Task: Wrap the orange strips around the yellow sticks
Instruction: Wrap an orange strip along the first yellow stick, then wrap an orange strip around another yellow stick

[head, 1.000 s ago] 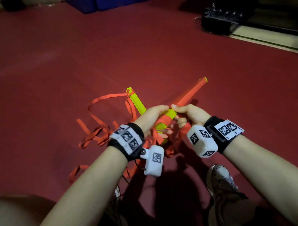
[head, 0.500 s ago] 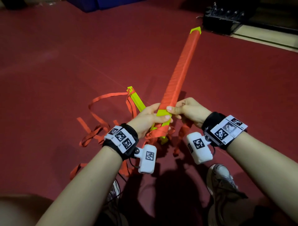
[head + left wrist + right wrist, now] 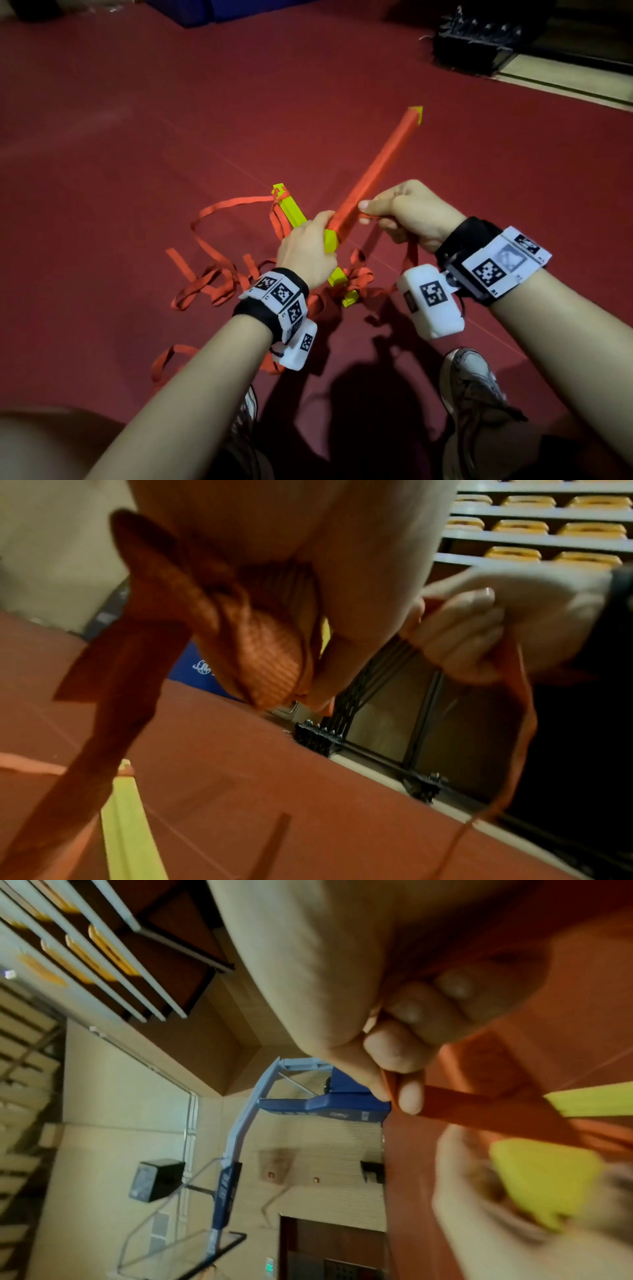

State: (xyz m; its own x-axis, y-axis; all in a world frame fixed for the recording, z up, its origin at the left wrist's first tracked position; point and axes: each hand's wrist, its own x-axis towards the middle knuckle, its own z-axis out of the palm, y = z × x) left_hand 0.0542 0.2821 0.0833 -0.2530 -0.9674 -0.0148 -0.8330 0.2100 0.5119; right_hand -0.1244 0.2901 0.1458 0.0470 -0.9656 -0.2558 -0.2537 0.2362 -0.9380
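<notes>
I hold a yellow stick (image 3: pixel 376 168) slanting up to the right, most of its length covered in orange strip, yellow showing at its far tip and near my left hand. My left hand (image 3: pixel 308 246) grips the stick's lower part; in the left wrist view bunched orange strip (image 3: pixel 260 656) fills that palm. My right hand (image 3: pixel 404 212) pinches the free orange strip (image 3: pixel 479 1110) taut beside the stick, and the strip's tail hangs below the fist. A second, bare yellow stick (image 3: pixel 291 212) lies on the floor behind my left hand, among loose orange strips (image 3: pixel 219 284).
The red floor (image 3: pixel 137 137) stretches all around. A black rack (image 3: pixel 476 44) sits at the far right and a blue base (image 3: pixel 219 10) at the far edge. My shoes (image 3: pixel 472 387) and knees are just below my arms.
The wrapped stick swung up steeply, then came back down to a lower slant. My right hand moved up along the stick with the strip, and my left hand turned over on the lower part.
</notes>
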